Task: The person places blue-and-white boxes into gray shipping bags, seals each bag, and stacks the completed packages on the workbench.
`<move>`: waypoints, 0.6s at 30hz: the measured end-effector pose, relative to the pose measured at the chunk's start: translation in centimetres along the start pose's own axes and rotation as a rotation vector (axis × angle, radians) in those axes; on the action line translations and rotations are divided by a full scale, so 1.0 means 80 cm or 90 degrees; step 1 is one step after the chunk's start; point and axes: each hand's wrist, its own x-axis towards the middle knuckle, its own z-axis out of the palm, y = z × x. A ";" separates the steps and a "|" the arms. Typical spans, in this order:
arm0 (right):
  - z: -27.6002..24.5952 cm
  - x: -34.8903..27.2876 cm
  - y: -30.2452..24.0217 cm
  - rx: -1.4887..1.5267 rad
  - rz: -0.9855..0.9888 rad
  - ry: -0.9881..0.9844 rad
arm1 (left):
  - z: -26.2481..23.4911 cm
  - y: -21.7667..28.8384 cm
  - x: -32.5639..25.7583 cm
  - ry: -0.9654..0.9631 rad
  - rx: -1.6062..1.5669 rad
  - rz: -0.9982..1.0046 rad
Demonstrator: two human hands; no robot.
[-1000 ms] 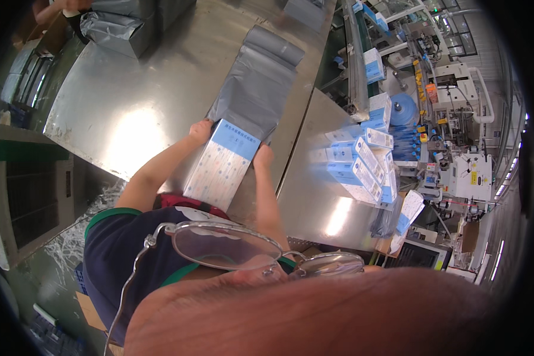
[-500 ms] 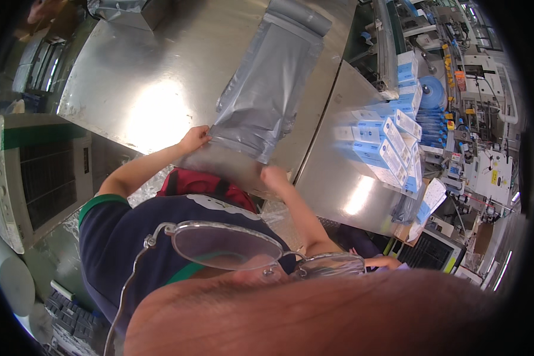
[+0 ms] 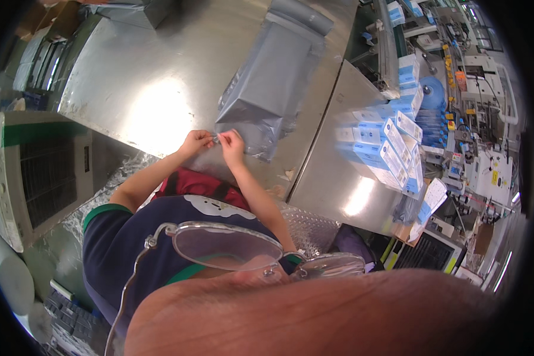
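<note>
A stretch of grey plastic film point(image 3: 273, 74), which looks like flat bags in a stack, lies lengthwise on the metal table in front of me. Its far end is rolled or folded over. At the near left corner, my left hand point(image 3: 197, 142) is closed in a pinch on the edge of the film. Beside it, almost touching, my right hand point(image 3: 232, 148) pinches the same edge with thumb and fingers. The film between them is creased and slightly raised. How many layers the fingers hold cannot be made out.
Blue and white cartons point(image 3: 380, 145) are stacked on the adjoining metal table point(image 3: 338, 178) to the right, past a seam. Machinery point(image 3: 486, 118) stands beyond them. A grey box-like container point(image 3: 133, 15) sits at the far left corner. A boxy unit with a dark grille point(image 3: 47, 178) is at left.
My right hand has moved left from the film's near right corner to beside my left hand. The near part of the film has shifted and creased. The left hand stays almost in place.
</note>
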 end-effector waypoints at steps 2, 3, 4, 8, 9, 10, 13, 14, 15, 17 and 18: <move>-0.049 -0.046 0.022 0.000 0.030 0.072 | -0.004 -0.007 -0.009 0.019 0.003 -0.017; -0.089 -0.092 0.040 -0.064 0.094 0.026 | -0.010 -0.010 -0.013 0.008 0.000 -0.016; -0.137 -0.140 0.048 -0.266 0.234 -0.179 | -0.020 -0.007 -0.014 0.040 0.200 0.024; -0.250 -0.258 0.090 -0.654 -0.020 -0.488 | -0.025 0.070 0.005 0.105 0.982 0.508; -0.248 -0.216 0.051 -0.693 0.026 -0.544 | -0.035 0.072 0.013 -0.056 1.122 0.535; -0.241 -0.147 0.031 -0.666 -0.018 -0.540 | -0.033 0.078 0.021 -0.064 1.122 0.539; -0.217 -0.010 0.000 -0.682 -0.257 -0.298 | -0.011 0.116 0.057 -0.230 1.191 0.773; -0.214 0.011 0.022 -0.729 -0.292 -0.280 | -0.011 0.115 0.070 -0.222 1.200 0.786; -0.218 0.019 0.041 -0.734 -0.302 -0.271 | -0.017 0.098 0.086 -0.250 1.084 0.705; -0.225 0.040 0.064 -0.561 -0.338 -0.249 | -0.014 0.092 0.099 -0.164 0.800 0.695; -0.228 0.045 0.066 -0.564 -0.349 -0.243 | -0.012 0.093 0.101 -0.156 0.807 0.704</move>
